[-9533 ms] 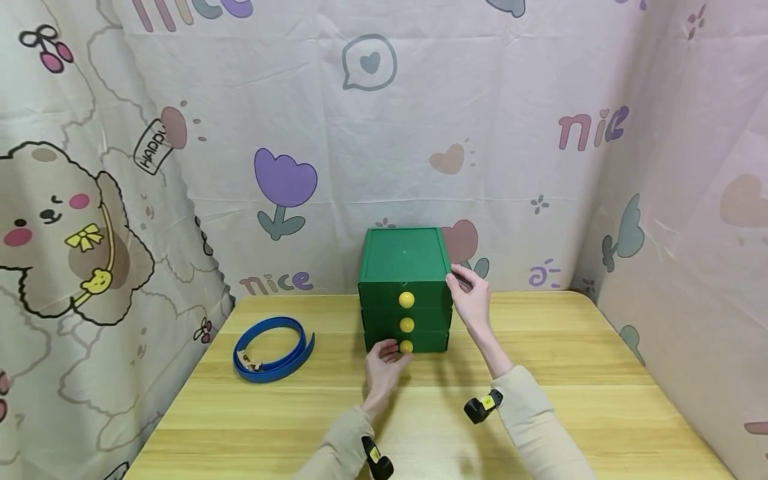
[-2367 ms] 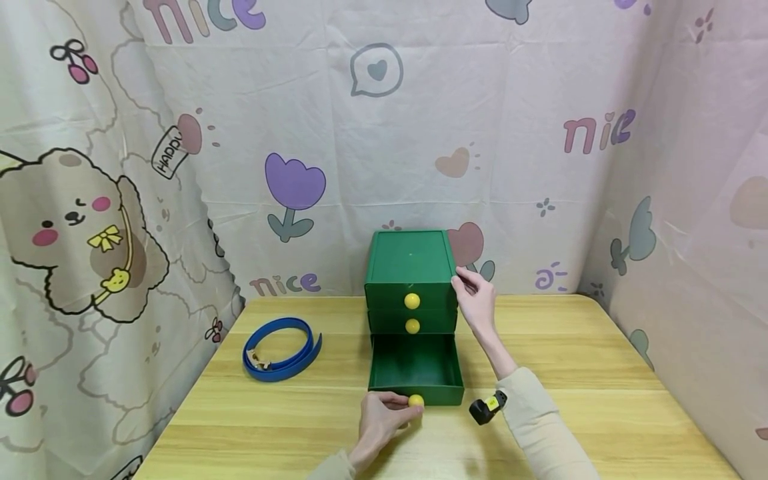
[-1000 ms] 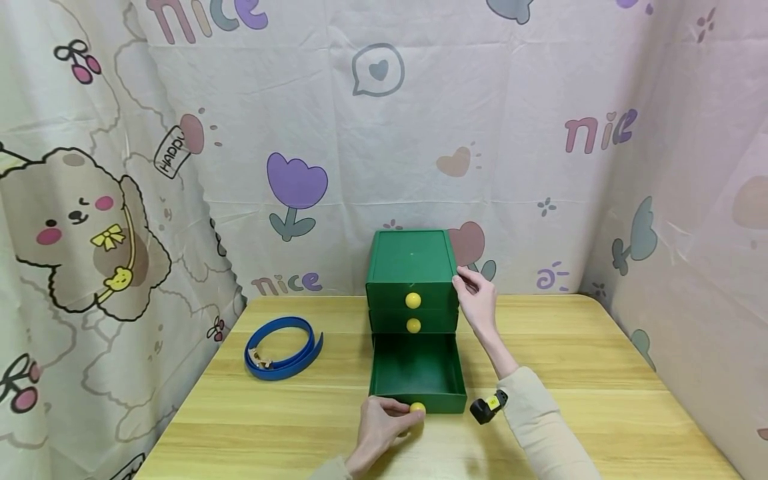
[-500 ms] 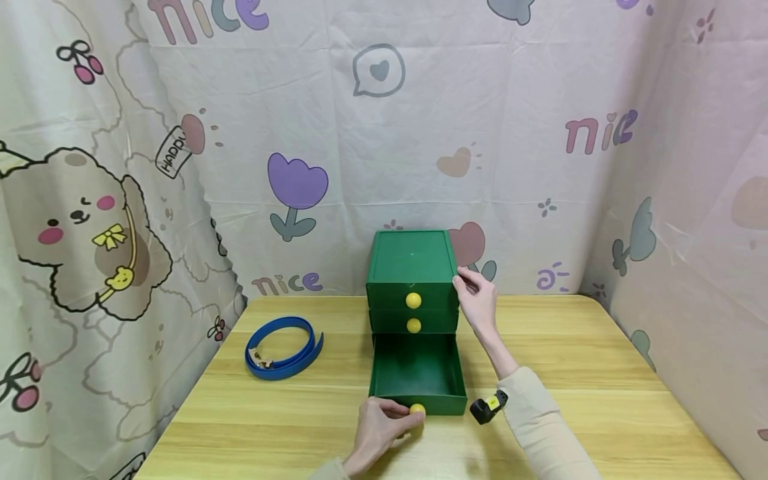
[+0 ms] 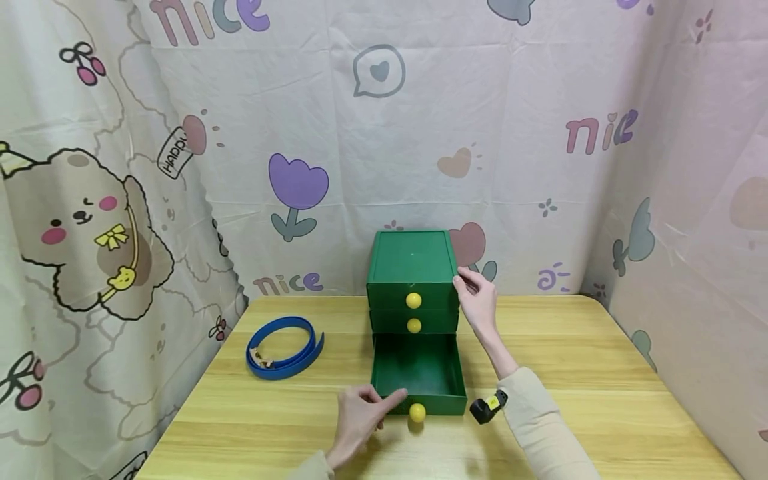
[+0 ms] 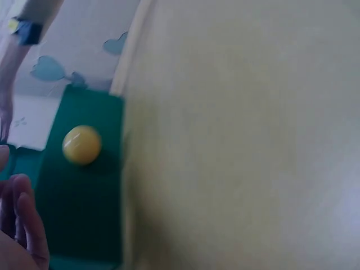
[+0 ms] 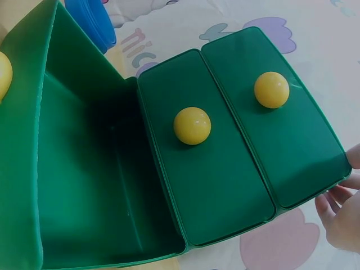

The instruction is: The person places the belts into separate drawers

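Note:
A green drawer cabinet [image 5: 412, 257] with yellow ball knobs stands at the back middle of the table. Its bottom drawer [image 5: 444, 405] is pulled far out, and its inside shows bare. The upper two drawers are closed. My left hand [image 5: 360, 417] is at the drawer's left front corner, thumb extended over the front rim, off the bottom knob [image 5: 417, 413]. In the left wrist view that hand [image 6: 25, 225] lies beside the drawer front, fingers loosely bent. My right hand [image 5: 478, 303] holds the cabinet's upper right front corner between thumb and fingers, as the right wrist view also shows.
A coiled blue belt [image 5: 276, 370] with a gold-coloured buckle lies on the wooden table [image 5: 552, 400], left of the cabinet. A printed curtain [image 5: 390, 133] hangs close behind the table and along its sides.
Earlier my left hand drew the bottom drawer out toward me by its knob. Since half a second ago it has let go and shifted left. The right hand keeps its place on the cabinet.

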`<state>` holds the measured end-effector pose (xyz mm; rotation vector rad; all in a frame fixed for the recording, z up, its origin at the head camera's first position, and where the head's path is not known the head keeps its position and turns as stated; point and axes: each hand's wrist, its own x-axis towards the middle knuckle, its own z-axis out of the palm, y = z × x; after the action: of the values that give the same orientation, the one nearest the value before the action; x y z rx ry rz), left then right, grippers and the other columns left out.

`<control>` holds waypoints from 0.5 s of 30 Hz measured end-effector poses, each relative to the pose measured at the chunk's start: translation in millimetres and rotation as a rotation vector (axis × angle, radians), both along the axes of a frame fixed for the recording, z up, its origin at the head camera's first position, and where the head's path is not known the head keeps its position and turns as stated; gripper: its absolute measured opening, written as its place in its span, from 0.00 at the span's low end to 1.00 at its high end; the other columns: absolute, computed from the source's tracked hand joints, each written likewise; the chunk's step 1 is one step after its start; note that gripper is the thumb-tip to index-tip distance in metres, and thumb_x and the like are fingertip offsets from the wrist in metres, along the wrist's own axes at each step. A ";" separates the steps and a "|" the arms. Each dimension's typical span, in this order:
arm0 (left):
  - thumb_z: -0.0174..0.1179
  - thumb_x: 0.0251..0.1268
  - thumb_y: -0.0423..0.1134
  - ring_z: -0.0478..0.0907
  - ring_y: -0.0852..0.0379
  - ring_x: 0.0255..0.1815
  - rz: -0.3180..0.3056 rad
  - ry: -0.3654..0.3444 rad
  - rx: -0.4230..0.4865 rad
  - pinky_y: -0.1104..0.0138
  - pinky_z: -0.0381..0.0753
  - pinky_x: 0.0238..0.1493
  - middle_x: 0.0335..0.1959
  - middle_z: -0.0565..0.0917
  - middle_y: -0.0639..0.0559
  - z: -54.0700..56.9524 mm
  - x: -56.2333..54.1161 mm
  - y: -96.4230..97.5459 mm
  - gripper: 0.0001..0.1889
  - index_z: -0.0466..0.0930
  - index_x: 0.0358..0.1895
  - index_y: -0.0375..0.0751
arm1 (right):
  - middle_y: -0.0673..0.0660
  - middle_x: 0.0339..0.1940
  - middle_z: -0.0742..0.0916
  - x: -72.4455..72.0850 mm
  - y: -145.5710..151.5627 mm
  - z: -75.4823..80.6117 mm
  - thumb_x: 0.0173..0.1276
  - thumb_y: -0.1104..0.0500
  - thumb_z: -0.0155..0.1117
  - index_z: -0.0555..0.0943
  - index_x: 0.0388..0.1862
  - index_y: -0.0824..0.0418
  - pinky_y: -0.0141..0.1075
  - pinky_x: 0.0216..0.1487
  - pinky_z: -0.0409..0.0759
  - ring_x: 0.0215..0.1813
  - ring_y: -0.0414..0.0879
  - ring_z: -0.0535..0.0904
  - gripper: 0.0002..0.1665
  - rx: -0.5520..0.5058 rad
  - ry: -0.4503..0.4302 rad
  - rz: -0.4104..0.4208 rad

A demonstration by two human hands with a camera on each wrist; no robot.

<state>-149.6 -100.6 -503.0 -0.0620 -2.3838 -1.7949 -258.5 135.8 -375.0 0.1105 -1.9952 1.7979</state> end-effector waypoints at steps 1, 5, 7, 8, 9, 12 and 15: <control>0.79 0.47 0.53 0.75 0.59 0.08 0.018 0.035 0.011 0.72 0.73 0.15 0.09 0.80 0.46 3.3 -2.8 -3.1 0.24 0.79 0.12 0.40 | 0.72 0.62 0.82 -4.2 1.0 -3.8 0.74 0.66 0.59 0.79 0.62 0.73 0.11 0.50 0.75 0.63 0.62 0.80 0.20 0.000 0.003 -0.005; 0.80 0.46 0.50 0.73 0.57 0.09 0.112 0.140 0.019 0.71 0.72 0.16 0.08 0.77 0.51 12.5 -15.8 -19.2 0.24 0.76 0.10 0.42 | 0.73 0.63 0.82 -4.8 1.4 -3.8 0.74 0.66 0.59 0.79 0.62 0.74 0.11 0.50 0.74 0.63 0.62 0.80 0.21 0.004 0.002 -0.002; 0.81 0.45 0.49 0.71 0.61 0.09 0.157 0.186 0.007 0.71 0.70 0.16 0.08 0.76 0.53 15.9 -22.7 -29.2 0.24 0.76 0.10 0.42 | 0.74 0.63 0.81 3.3 -0.4 4.2 0.74 0.68 0.58 0.78 0.62 0.76 0.11 0.49 0.74 0.64 0.65 0.80 0.21 0.002 -0.002 0.007; 0.81 0.45 0.49 0.71 0.61 0.10 0.181 0.197 -0.007 0.72 0.70 0.17 0.09 0.76 0.53 17.1 -26.3 -34.3 0.23 0.77 0.11 0.42 | 0.75 0.63 0.81 7.6 -1.4 8.2 0.74 0.68 0.58 0.77 0.62 0.77 0.11 0.49 0.74 0.64 0.66 0.79 0.21 0.004 -0.005 0.010; 0.81 0.45 0.49 0.70 0.64 0.11 0.206 0.216 -0.026 0.72 0.69 0.18 0.10 0.76 0.53 17.8 -30.5 -40.1 0.23 0.77 0.11 0.43 | 0.75 0.63 0.81 11.7 -2.5 12.0 0.73 0.69 0.58 0.77 0.62 0.78 0.11 0.49 0.74 0.64 0.66 0.79 0.21 0.009 -0.006 0.010; 0.81 0.44 0.50 0.71 0.65 0.15 0.276 0.253 -0.099 0.72 0.70 0.21 0.14 0.79 0.54 18.4 -43.2 -58.8 0.19 0.80 0.15 0.46 | 0.75 0.63 0.81 15.1 -3.2 14.0 0.73 0.69 0.58 0.77 0.62 0.78 0.12 0.50 0.75 0.64 0.66 0.79 0.21 0.011 -0.004 0.007; 0.82 0.43 0.52 0.76 0.62 0.19 0.351 0.259 -0.168 0.72 0.74 0.27 0.18 0.82 0.54 14.4 -55.0 -78.2 0.16 0.84 0.22 0.48 | 0.75 0.63 0.80 15.4 -3.3 14.1 0.74 0.68 0.57 0.77 0.62 0.78 0.12 0.50 0.74 0.64 0.66 0.79 0.21 0.011 -0.011 0.010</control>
<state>-204.6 -178.8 -488.6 0.0936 -2.1917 -1.3415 -243.1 132.4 -360.9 0.1144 -2.0154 1.7977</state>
